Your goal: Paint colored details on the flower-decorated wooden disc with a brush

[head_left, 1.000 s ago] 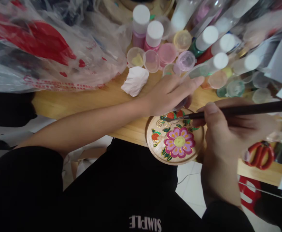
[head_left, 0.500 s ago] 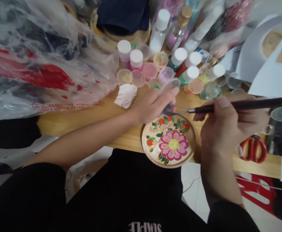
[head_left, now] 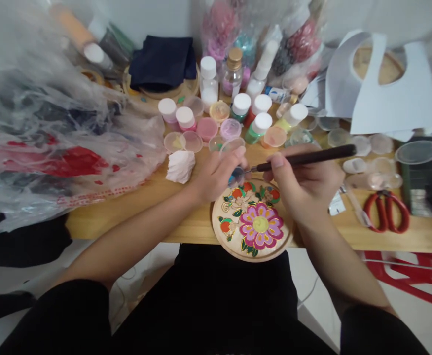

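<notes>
Since a second ago, you have moved the tip of your dark-handled tool point(head_left: 314, 157) from over the round wooden plaque point(head_left: 253, 219) to the small clear cup point(head_left: 238, 178), and your view has swung so that more of the desk point(head_left: 153, 197) shows on the right. Your right hand point(head_left: 303, 180) is closed around the tool's handle in a pen-like grip, thumb on top, with the metal end pointing at your left hand point(head_left: 219, 175). Your left hand is closed on the cup, its fingers curled round the far side; you have blue colour in there, it seems, though blur and your fingers keep you from telling whether the tip touches it.

Your plaque lies just below both hands, its near part jutting past the desk's front edge. On it you see a pink and lilac flower point(head_left: 261, 224) with a yellow centre, and orange rounds with green leaves above it and to its left.

Beside your left hand sits a crumpled white paper point(head_left: 181, 166). Beyond your hands stand the pink cup point(head_left: 207, 128), the lilac cup point(head_left: 231, 129), the orange cup point(head_left: 274, 137) and several white-capped bottles point(head_left: 259, 127). To your right lies a red-handled cutting tool point(head_left: 386, 212).
</notes>
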Demonstrator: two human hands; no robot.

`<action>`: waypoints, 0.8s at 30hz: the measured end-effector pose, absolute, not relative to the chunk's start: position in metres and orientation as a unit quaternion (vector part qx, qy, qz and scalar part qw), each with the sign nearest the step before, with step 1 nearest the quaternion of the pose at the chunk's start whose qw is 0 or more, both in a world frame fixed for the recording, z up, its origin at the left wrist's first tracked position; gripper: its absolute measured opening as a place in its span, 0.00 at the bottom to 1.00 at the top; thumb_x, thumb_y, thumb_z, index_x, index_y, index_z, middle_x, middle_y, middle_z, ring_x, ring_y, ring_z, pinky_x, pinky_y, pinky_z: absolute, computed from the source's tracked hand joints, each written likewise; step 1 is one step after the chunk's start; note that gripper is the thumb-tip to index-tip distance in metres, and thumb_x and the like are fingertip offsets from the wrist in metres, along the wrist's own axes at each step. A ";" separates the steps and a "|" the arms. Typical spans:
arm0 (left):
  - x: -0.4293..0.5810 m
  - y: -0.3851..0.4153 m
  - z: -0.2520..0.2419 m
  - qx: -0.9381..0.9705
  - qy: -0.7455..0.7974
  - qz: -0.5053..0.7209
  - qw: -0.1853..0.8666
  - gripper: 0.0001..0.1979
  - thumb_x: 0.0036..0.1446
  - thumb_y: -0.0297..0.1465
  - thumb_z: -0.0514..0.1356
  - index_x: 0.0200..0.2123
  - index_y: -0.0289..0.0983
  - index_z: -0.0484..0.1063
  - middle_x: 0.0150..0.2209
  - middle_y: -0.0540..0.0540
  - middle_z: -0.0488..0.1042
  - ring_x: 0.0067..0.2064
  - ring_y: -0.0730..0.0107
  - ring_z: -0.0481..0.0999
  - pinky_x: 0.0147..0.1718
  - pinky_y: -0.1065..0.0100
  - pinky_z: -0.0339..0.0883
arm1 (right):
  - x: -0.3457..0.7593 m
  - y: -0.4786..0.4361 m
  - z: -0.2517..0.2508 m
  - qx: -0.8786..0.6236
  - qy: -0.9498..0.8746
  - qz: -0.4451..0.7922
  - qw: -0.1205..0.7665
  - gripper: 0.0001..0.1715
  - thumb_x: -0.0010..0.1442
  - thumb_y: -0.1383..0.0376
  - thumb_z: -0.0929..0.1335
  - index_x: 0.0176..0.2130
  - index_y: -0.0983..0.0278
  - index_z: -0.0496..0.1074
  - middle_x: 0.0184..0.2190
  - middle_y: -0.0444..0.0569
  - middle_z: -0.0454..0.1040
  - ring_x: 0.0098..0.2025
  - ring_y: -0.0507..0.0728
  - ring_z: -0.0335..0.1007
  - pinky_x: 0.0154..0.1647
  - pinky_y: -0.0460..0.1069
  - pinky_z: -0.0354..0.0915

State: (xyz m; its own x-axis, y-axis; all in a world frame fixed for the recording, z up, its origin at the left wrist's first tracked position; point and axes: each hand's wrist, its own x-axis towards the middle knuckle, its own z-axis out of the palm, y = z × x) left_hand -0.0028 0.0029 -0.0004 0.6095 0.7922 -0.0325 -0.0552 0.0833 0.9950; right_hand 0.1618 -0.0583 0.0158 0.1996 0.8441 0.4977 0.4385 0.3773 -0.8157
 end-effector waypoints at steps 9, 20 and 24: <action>-0.003 0.003 0.000 0.581 0.311 0.305 0.687 0.38 0.62 0.64 0.53 0.21 0.37 0.73 0.17 0.48 0.70 0.18 0.76 0.66 0.19 0.70 0.57 | 0.162 -0.047 0.008 -0.509 -0.536 0.293 0.606 0.14 0.66 0.56 0.74 0.31 0.59 0.76 0.21 0.39 0.76 0.18 0.48 0.68 0.17 0.45 0.62; 0.000 0.004 0.003 0.557 0.331 0.284 0.706 0.38 0.70 0.58 0.49 0.20 0.36 0.72 0.16 0.47 0.69 0.18 0.78 0.64 0.19 0.70 0.54 | 0.165 -0.041 0.015 -0.533 -0.429 0.415 0.600 0.24 0.59 0.46 0.76 0.26 0.60 0.72 0.18 0.38 0.71 0.15 0.47 0.65 0.17 0.45 0.61; -0.001 0.003 0.003 0.561 0.333 0.291 0.699 0.35 0.71 0.54 0.51 0.19 0.36 0.72 0.17 0.47 0.69 0.18 0.77 0.65 0.19 0.70 0.55 | 0.164 -0.038 0.016 -0.539 -0.395 0.433 0.605 0.25 0.58 0.47 0.76 0.24 0.61 0.70 0.17 0.38 0.70 0.15 0.47 0.64 0.15 0.45 0.59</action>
State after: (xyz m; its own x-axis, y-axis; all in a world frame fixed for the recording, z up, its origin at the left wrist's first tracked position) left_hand -0.0011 0.0032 0.0029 0.6080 0.7817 -0.1392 -0.0330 0.2000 0.9792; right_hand 0.1641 -0.0378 0.0157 0.3130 0.9497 0.0109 -0.0974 0.0435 -0.9943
